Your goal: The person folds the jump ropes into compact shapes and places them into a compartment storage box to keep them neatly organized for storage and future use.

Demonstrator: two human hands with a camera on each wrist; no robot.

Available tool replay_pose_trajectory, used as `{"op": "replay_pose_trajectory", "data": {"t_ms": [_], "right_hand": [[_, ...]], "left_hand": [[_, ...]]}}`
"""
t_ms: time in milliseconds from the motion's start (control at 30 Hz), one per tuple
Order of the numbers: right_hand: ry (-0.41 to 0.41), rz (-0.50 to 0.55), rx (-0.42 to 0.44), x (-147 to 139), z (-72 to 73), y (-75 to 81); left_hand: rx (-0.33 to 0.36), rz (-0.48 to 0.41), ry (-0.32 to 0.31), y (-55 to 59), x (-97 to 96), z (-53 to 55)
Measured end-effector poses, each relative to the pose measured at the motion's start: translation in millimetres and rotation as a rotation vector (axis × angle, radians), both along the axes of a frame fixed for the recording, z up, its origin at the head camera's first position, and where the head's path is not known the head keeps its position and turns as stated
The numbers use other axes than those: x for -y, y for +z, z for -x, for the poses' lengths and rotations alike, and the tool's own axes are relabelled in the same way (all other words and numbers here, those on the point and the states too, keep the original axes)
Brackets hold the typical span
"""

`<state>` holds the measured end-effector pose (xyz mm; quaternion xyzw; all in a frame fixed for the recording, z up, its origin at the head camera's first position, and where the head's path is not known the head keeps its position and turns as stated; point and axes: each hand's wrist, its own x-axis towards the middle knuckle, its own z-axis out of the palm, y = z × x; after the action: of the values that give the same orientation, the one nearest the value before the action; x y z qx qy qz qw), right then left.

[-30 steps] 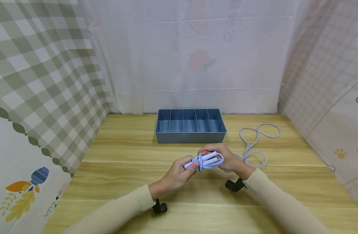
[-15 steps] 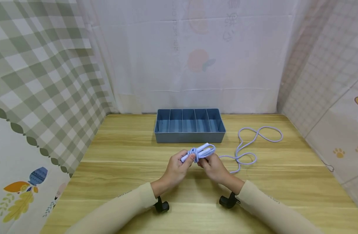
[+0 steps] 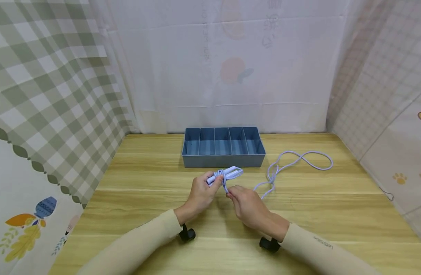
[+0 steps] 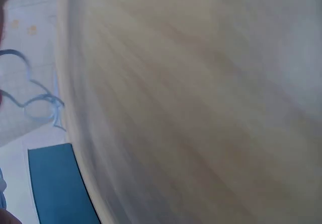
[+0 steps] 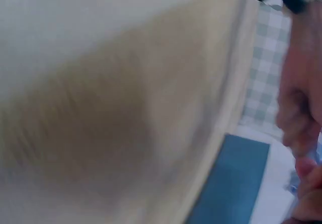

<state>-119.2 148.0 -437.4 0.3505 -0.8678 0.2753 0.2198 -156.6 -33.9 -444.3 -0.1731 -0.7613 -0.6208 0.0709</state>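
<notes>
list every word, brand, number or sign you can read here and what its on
None can be read for sure.
Right sleeve: dark lettering, too small to read.
Left sleeve: dark lettering, too small.
Back curtain: faint letters and larger characters, too pale to read.
Rope handles: too small to tell.
Tray: no text seen.

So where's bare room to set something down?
Bare tabletop: between the blue tray and checked curtain, and right of the right sleeve. Crowded: before the tray, with left hand, right hand, bundled rope; right of it, loose cord.
</notes>
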Motion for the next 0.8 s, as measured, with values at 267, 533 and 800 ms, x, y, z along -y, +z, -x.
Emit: {"op": "replay_pose_trajectory", "data": {"t_ms": [267,533,800], "right_hand": [[0.087,-0.103,-0.07,-2.7,-0.8,13.0],[0.187,-0.294,0.026,-17.1,2.2,53.8],[0.35,-0.186,0.023,-35.8,22.7,81.2]], "left_hand": [[-0.029,0.064,-0.019,-1.7,2.0,-0.6],[-0.043,0.137,-0.155,-2.8,8.3,-3.8],[0.061,0.087,-0.443,3.4,12.2,-12.7]]}}
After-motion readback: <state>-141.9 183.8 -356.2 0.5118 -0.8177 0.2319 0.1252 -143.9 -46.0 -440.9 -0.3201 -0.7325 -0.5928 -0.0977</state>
